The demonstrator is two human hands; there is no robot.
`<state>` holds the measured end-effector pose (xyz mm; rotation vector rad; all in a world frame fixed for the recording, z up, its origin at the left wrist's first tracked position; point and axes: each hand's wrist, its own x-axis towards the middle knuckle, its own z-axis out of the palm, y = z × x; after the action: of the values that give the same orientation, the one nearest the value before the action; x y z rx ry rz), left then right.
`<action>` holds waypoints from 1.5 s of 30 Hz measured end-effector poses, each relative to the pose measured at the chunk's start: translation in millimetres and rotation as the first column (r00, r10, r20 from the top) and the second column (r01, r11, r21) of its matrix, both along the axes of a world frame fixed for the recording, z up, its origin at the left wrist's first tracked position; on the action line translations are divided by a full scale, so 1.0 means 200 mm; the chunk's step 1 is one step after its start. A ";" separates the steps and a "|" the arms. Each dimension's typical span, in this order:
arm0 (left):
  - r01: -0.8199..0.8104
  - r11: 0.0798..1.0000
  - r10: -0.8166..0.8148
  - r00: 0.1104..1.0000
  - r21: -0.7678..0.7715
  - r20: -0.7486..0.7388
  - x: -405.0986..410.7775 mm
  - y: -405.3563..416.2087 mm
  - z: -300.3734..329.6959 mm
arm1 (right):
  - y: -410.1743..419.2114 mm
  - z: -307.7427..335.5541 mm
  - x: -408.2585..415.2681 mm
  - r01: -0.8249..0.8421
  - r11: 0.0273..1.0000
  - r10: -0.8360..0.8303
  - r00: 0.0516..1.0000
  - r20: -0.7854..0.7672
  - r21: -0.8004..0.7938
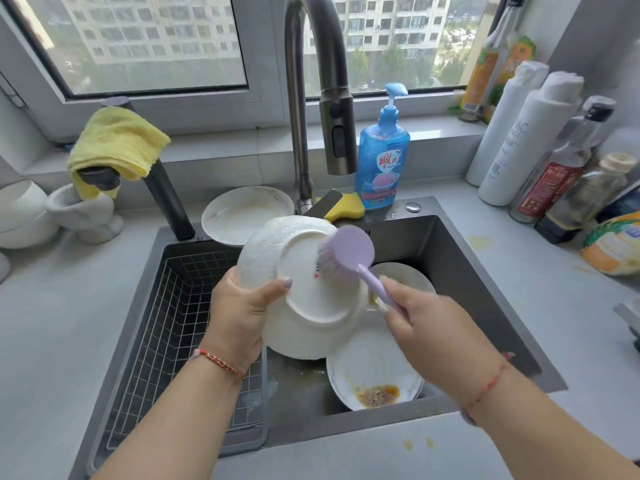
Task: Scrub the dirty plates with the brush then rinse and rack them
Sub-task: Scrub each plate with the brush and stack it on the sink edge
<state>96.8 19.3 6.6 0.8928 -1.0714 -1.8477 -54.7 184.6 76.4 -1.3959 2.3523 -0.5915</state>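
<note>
Both bare forearms reach in from the near edge toward the middle of the scene, each wrist wearing a thin red woven string bracelet. The left hand (242,308) is turned palm-up, its thumb laid over the underside of a white round ceramic plate (304,289) and its fingers hidden behind the rim, gripping it tilted. The right hand (426,327), knuckles up, has its fingers curled round the handle of a lilac plastic round-headed dish brush (349,252), whose bristles touch the plate's underside.
</note>
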 end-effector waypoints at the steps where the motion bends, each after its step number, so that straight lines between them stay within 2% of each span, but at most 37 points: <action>1: 0.008 1.000 -0.008 1.000 0.003 -0.010 -0.01 0.01 0.00 | -0.05 0.01 0.00 -0.012 1.000 0.012 1.000 -0.006 -0.019; 4: 0.002 1.000 -0.002 0.999 0.001 -0.045 -0.02 -0.02 0.04 | -0.07 0.01 0.05 -0.127 0.991 0.127 0.992 0.015 -0.039; 6: -0.024 1.000 0.023 0.999 -0.016 -0.043 0.00 -0.05 0.06 | 0.02 0.03 0.08 -0.189 0.982 0.188 0.982 0.028 0.023; 9: -0.048 0.999 0.047 0.998 -0.022 -0.030 0.02 -0.06 0.07 | 0.01 0.04 0.00 -0.110 0.988 0.113 0.993 -0.020 0.104; 12: -0.010 1.000 0.009 0.999 -0.021 -0.040 0.00 -0.04 0.07 | -0.14 0.03 -0.07 -0.001 0.998 0.009 0.992 -0.127 0.067; 15: -0.048 0.999 0.047 0.997 -0.015 -0.060 -0.01 -0.06 0.09 | -0.15 0.02 -0.06 0.001 0.998 0.010 0.983 -0.185 0.059; 17: -0.084 0.996 0.083 0.995 -0.025 -0.057 0.01 -0.09 0.11 | -0.07 0.01 -0.02 -0.045 0.995 0.056 0.990 -0.128 0.084; 20: -0.090 0.995 0.089 0.995 -0.030 -0.036 0.03 -0.10 0.11 | 0.01 0.01 0.11 -0.159 0.984 0.156 0.987 0.040 0.083; 23: -0.079 0.997 0.078 0.996 -0.023 -0.036 0.03 -0.09 0.10 | 0.02 0.03 0.17 -0.213 0.976 0.209 0.976 0.069 0.056; 29: -0.038 0.999 0.037 0.999 -0.025 -0.032 0.04 -0.09 0.12 | -0.05 0.01 -0.03 -0.024 0.997 0.028 0.998 -0.052 0.070; 33: -0.061 0.998 0.062 0.997 0.030 -0.041 0.02 -0.08 0.10 | -0.17 0.01 -0.08 0.019 0.999 -0.015 0.995 -0.094 0.039; 35: -0.116 0.992 0.117 0.993 0.044 -0.016 0.02 -0.09 0.09 | -0.15 -0.01 -0.07 -0.010 0.998 0.013 0.998 -0.061 0.054; 37: -0.160 0.987 0.160 0.986 0.001 0.043 0.04 -0.12 0.10 | -0.10 -0.04 -0.03 -0.075 0.995 0.070 0.996 0.063 0.072; 40: -0.181 0.974 0.199 0.971 -0.134 0.131 0.09 -0.17 0.12 | -0.02 -0.09 -0.02 -0.080 0.993 0.058 0.972 0.227 0.087; 43: -0.165 0.948 0.226 0.952 -0.271 0.208 0.15 -0.23 0.17 | 0.03 -0.13 -0.04 -0.036 0.998 0.020 0.966 0.256 0.059; 45: -0.135 0.903 0.287 0.896 -0.408 0.338 0.18 -0.25 0.22 | 0.05 -0.14 -0.06 -0.005 0.999 -0.009 0.962 0.273 0.052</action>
<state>133.0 -30.6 50.9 1.1215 -1.4488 -1.2438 -65.8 194.5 48.3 -1.2043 2.1343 -0.6714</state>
